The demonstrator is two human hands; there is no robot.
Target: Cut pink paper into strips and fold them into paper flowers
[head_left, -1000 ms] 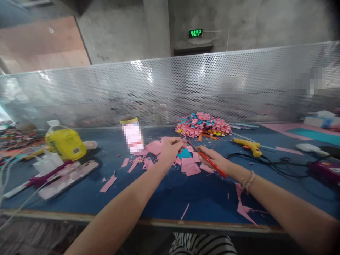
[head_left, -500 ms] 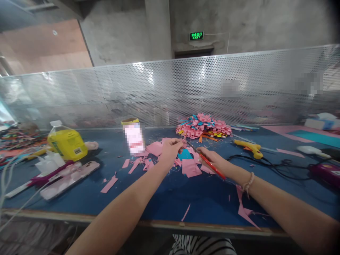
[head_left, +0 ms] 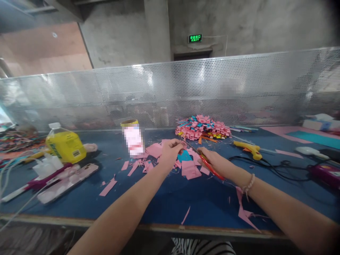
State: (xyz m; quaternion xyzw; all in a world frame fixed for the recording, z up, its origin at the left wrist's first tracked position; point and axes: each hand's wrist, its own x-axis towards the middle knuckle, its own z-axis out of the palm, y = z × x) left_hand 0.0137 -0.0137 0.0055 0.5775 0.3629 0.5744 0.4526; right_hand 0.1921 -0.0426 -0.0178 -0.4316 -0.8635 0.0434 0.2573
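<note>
Red scissors (head_left: 213,170) barely shifted, held inside right grip (head_left: 209,157), blades (head_left: 191,147) near left grip (head_left: 172,148), pinched narrow, contents unclear.

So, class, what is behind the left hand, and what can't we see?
Past the left hand, pink paper shows on its left, blue paper on its right. Whatever lies directly behind is covered; whether those pieces meet is hidden.
</note>
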